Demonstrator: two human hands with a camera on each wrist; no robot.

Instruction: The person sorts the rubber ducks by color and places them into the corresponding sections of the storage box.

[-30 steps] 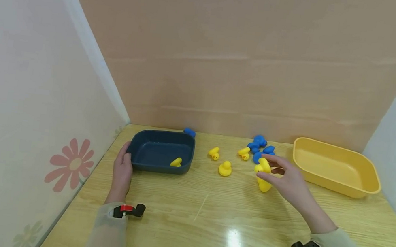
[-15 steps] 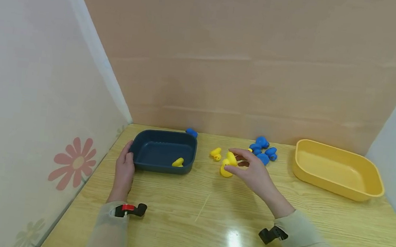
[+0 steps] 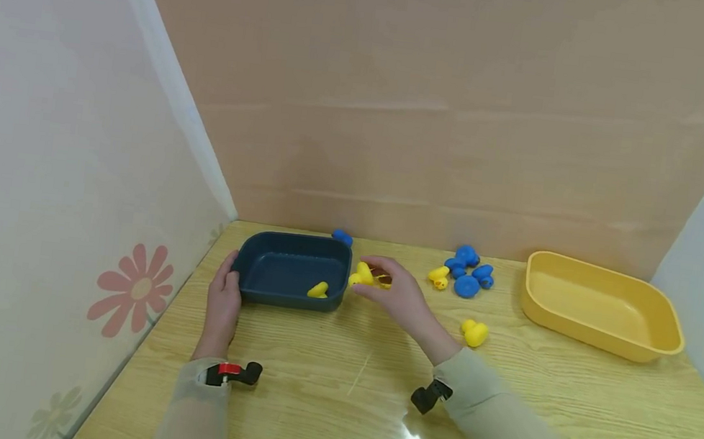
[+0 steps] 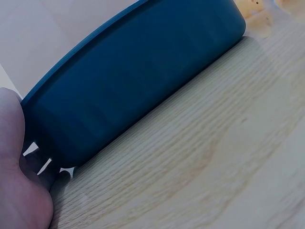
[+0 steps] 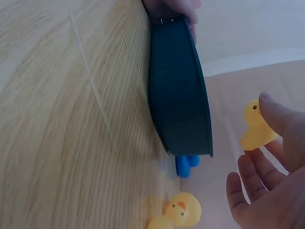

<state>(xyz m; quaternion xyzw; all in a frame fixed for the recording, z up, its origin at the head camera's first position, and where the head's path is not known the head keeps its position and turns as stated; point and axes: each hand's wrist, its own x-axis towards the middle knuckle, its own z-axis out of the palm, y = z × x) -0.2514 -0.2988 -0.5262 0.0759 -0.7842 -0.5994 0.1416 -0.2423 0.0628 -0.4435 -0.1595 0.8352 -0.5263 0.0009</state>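
My right hand (image 3: 400, 299) pinches a small yellow rubber duck (image 3: 361, 275) between thumb and fingers, just off the right end of a dark blue plastic tub (image 3: 284, 300). In the right wrist view the pinched duck (image 5: 257, 126) is held up off the table. My left hand (image 3: 222, 304) grips the tub's left end, its thumb near the rim. Inside the tub, near the front right corner, lies another yellow duck (image 3: 318, 289). A yellow duck on the table (image 5: 183, 210) shows low in the right wrist view; my right hand partly hides that spot in the head view.
Yellow ducks lie on the table, one nearer (image 3: 474, 333) and one farther back (image 3: 439, 277). Several blue ducks (image 3: 466, 286) cluster beside it. One blue duck (image 3: 342, 236) sits behind the tub. A yellow tub (image 3: 599, 340) stands at the right, and a brown wall rises behind.
My right hand has carried the yellow duck leftward over the table to the dark blue tub's right end. The left hand keeps its grip on the tub.
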